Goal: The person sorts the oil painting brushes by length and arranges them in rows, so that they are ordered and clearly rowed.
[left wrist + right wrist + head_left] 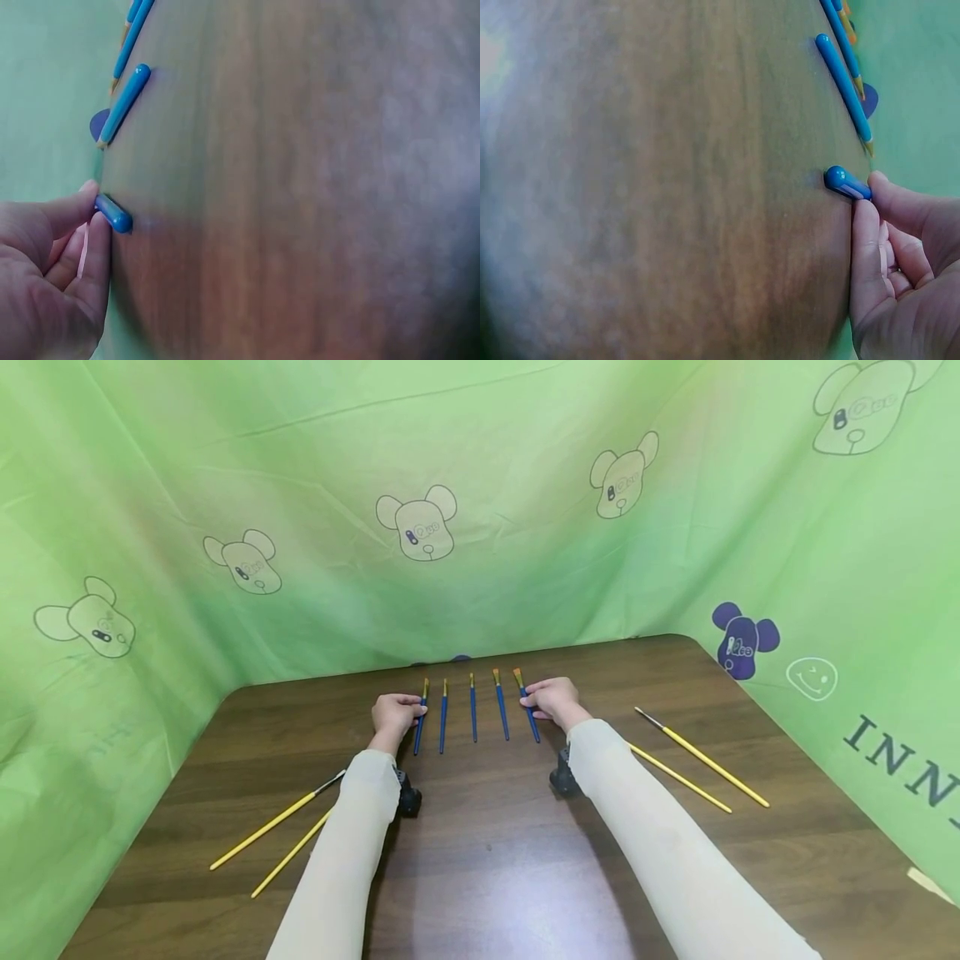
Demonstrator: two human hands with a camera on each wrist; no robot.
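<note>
Several blue-handled paintbrushes stand in a row at the back of the table, bristles toward the far edge. My left hand (395, 713) pinches the leftmost blue paintbrush (418, 731) between thumb and fingers; its rounded handle end (116, 215) shows in the left wrist view. At the row's other end, my right hand (553, 700) pinches the rightmost blue paintbrush (532, 723), whose handle end (841, 181) pokes out toward the right wrist camera. Between the hands lie a second paintbrush (443, 718), a middle one (473, 710) and another (502, 706), untouched.
Two yellow-handled paintbrushes lie left, an outer one (262, 829) and an inner one (291, 854) partly under the left sleeve. Right of the other arm are two more, one inner (682, 779) and one outer (716, 766). A green printed cloth (517, 568) hangs behind the wooden table (480, 893).
</note>
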